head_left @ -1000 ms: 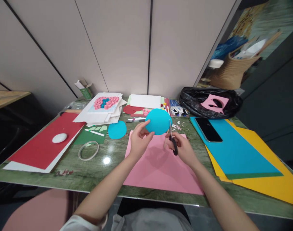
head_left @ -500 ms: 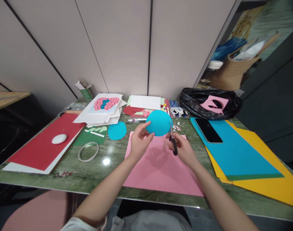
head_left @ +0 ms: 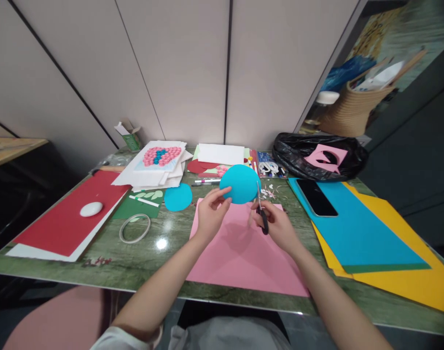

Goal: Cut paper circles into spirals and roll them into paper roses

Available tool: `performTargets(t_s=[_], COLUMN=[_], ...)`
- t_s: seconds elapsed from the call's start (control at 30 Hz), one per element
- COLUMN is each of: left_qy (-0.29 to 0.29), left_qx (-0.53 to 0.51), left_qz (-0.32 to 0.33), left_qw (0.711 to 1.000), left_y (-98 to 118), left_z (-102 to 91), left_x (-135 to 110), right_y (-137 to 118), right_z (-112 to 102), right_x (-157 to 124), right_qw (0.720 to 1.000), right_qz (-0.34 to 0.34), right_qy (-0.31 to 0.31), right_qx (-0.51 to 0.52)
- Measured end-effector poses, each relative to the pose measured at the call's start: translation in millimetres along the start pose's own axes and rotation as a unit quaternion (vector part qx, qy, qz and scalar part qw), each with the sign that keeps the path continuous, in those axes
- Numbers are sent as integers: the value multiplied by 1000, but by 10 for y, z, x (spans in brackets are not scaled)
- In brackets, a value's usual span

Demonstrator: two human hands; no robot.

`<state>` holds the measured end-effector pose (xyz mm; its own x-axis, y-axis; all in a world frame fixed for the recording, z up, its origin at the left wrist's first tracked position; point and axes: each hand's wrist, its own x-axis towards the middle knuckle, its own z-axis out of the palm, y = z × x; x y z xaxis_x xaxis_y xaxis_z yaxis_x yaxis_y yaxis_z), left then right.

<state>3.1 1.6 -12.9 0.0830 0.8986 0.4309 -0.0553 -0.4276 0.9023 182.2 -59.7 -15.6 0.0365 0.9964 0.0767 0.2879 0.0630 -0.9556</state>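
Observation:
My left hand pinches the lower left edge of a round blue paper disc, held up above the table. A pair of scissors with black handles is in my right hand, blades pointing up at the disc's right edge. Whether the blades are open or closed on the paper I cannot make out. Below both hands lies a large pink paper sheet. A second blue paper disc rests on the table left of my left hand.
At left are a red sheet bearing a white oval object, and a tape roll. A phone lies on blue paper at right. Behind it sits a black plastic bag. Stacked white papers stand at back left.
The blue disc in my left hand has tilted and shifted very slightly up and left. My right hand and the scissors stay almost in place.

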Motion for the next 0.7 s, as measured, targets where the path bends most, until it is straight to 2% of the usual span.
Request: performTargets(t_s=[0.37,0.57,0.7], left_qy=[-7,7,1], left_qx=[-31,-2,-19], left_qz=[-7,-19,-19], left_qw=[999,1000,1000], left_y=[0,0,2], left_z=[33,40,46], left_x=[-6,-16,-21], right_y=[-29,20,32], right_z=[-7,24,25], right_x=[-1,1,-3], right_qw=[1000,1000,1000], right_qz=[-3,0,7], right_qy=[-12,-13,-13], right_qx=[8,3,0])
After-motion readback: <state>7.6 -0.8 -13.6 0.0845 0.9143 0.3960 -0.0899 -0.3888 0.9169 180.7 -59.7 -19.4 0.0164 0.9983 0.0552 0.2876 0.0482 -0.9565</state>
